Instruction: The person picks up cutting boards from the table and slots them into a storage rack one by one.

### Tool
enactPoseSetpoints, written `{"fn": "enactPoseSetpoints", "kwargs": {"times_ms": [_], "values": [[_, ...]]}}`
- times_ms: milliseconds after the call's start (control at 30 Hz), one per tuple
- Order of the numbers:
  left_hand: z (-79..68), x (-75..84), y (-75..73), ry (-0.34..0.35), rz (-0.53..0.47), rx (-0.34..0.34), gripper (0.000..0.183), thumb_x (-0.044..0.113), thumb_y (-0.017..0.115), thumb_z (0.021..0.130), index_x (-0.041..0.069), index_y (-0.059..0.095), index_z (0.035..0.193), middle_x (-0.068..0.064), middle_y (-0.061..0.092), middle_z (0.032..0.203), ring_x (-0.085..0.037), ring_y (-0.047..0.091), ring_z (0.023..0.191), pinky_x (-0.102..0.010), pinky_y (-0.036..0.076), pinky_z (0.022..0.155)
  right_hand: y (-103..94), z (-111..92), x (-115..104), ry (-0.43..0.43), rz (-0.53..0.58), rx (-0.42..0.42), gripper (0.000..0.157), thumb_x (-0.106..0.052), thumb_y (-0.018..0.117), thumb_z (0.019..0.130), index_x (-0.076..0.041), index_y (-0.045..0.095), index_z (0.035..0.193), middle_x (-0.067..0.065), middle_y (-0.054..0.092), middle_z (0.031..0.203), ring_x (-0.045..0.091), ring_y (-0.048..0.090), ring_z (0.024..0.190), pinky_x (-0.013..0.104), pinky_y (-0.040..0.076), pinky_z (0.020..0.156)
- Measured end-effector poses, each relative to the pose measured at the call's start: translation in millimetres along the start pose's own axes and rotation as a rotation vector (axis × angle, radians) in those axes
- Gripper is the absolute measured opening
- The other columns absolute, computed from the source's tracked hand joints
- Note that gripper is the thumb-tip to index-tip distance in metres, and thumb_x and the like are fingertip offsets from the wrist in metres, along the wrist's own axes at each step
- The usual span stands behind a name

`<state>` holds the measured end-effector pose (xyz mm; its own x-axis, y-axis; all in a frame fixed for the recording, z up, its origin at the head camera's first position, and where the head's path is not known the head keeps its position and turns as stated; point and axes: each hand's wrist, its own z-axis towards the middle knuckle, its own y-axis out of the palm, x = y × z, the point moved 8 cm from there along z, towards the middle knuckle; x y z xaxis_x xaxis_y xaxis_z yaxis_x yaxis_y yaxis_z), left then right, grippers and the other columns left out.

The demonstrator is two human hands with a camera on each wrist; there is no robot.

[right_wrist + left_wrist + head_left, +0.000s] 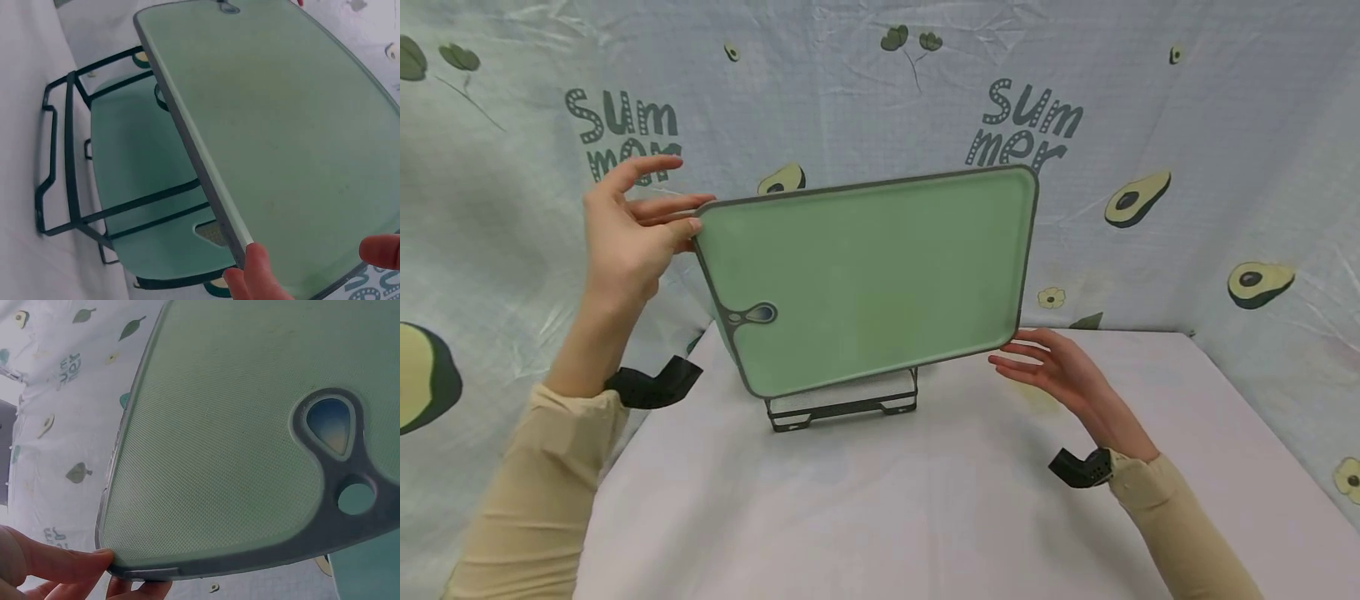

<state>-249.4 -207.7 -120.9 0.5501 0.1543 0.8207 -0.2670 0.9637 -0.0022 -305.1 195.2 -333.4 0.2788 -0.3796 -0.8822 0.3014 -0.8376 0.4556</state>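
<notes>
A light green cutting board [880,275] with a grey rim hangs tilted in the air, its right end higher. A grey inlay with a teardrop shape and a round hole [356,499] marks its left end. My left hand [625,237] pinches the upper left corner, thumb on the near face. At the lower right corner, the fingers of my right hand [1060,367] are loosely extended and touch the edge. Its thumb [380,251] appears apart from those fingers. Behind the board stands a black wire rack [72,150] holding a teal board [140,137], mostly hidden in the head view.
The rack rests on a white-covered table [880,500]. A white cloth [850,83] printed with avocados and lettering hangs behind and at the sides. Black wrist cameras are strapped on both wrists, below beige sleeves [1180,517].
</notes>
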Motion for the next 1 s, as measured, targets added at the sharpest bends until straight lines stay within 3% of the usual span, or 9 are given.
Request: {"fn": "enactPoseSetpoints", "kwargs": {"times_ms": [167, 333, 500, 800, 1000], "values": [[8.8, 5.0, -5.3, -0.006, -0.081, 0.005, 0.048, -0.021, 0.051, 0.071, 0.007, 0.057, 0.109, 0.007, 0.068, 0.069, -0.007, 0.065, 0.062, -0.017, 0.048, 0.046, 10.9, 2, -5, -0.023, -0.028, -0.031, 0.029, -0.016, 0.036, 0.096, -0.003, 0.037, 0.122, 0.015, 0.037, 0.125, 0.036, 0.058, 0.104, 0.041, 0.044, 0.093], [20.7, 8.0, -12.3, -0.013, -0.094, 0.041, 0.045, -0.019, 0.052, 0.072, 0.007, 0.057, 0.108, 0.006, 0.068, 0.069, -0.008, 0.065, 0.064, -0.017, 0.046, 0.045, 22.1, 4, -10, -0.027, 0.024, -0.074, 0.02, -0.014, 0.038, 0.095, -0.004, 0.052, 0.106, 0.016, 0.043, 0.123, 0.041, 0.055, 0.107, 0.042, 0.036, 0.101], [32.0, 9.9, -21.1, -0.014, -0.123, 0.098, 0.045, -0.02, 0.051, 0.073, 0.008, 0.057, 0.108, 0.005, 0.067, 0.067, -0.008, 0.065, 0.062, -0.015, 0.045, 0.045, 30.2, 13, -13, -0.014, 0.054, -0.032, 0.021, -0.014, 0.041, 0.094, -0.01, 0.055, 0.079, 0.011, 0.037, 0.124, 0.038, 0.058, 0.102, 0.044, 0.04, 0.097], [41.8, 16.3, -35.0, 0.038, -0.189, 0.211, 0.049, -0.024, 0.046, 0.07, 0.008, 0.059, 0.105, 0.001, 0.068, 0.065, -0.011, 0.064, 0.062, -0.015, 0.039, 0.041, 47.6, 27, -23, -0.045, -0.017, -0.044, 0.026, -0.018, 0.04, 0.095, -0.013, 0.057, 0.076, 0.011, 0.032, 0.126, 0.033, 0.059, 0.1, 0.039, 0.047, 0.09], [44.5, 12.9, -41.0, 0.056, -0.166, 0.267, 0.049, -0.023, 0.046, 0.071, 0.01, 0.058, 0.106, 0.002, 0.068, 0.068, -0.013, 0.063, 0.065, -0.015, 0.037, 0.042, 53.9, 39, -20, -0.055, -0.077, -0.021, 0.031, -0.016, 0.038, 0.095, -0.014, 0.057, 0.071, 0.011, 0.031, 0.13, 0.033, 0.057, 0.103, 0.03, 0.051, 0.082]]}}
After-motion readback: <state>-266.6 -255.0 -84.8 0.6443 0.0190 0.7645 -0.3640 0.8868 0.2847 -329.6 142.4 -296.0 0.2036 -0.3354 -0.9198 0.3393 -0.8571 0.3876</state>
